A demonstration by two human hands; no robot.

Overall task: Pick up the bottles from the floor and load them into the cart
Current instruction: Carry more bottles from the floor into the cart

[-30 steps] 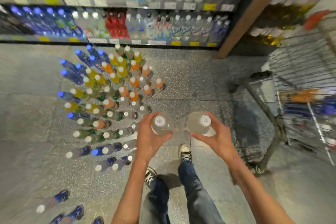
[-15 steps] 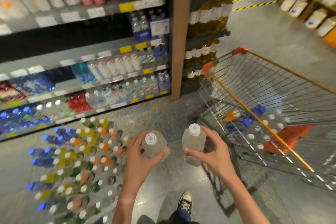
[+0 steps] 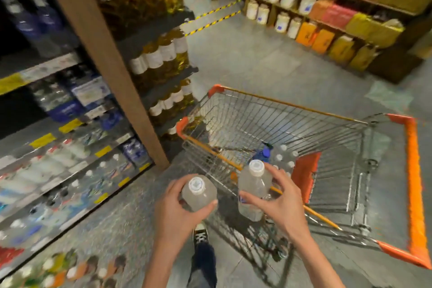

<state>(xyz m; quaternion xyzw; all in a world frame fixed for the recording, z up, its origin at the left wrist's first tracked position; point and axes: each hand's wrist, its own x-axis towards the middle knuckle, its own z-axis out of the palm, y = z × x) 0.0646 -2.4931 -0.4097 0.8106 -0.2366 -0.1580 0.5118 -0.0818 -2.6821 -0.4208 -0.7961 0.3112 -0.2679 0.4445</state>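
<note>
My left hand (image 3: 174,211) grips a clear white-capped bottle (image 3: 198,193), held upright just left of the cart. My right hand (image 3: 279,204) holds a second clear bottle (image 3: 253,188) with a white cap over the near rim of the wire shopping cart (image 3: 315,110). Inside the cart lie several bottles (image 3: 279,158) with white and blue caps next to an orange flap. More bottles (image 3: 70,270) with white caps stand on the floor at the bottom left, blurred.
Shelves of drinks (image 3: 70,152) line the left side, ending at a wooden post (image 3: 109,61). Oil bottles (image 3: 161,56) fill the end shelf. Jars and coloured packs (image 3: 327,18) stand on racks at the far right. My shoe (image 3: 200,234) is on the grey floor.
My view has swung right and up, away from the floor bottles and toward the cart. Both hands have carried their bottles to the cart's near rim.
</note>
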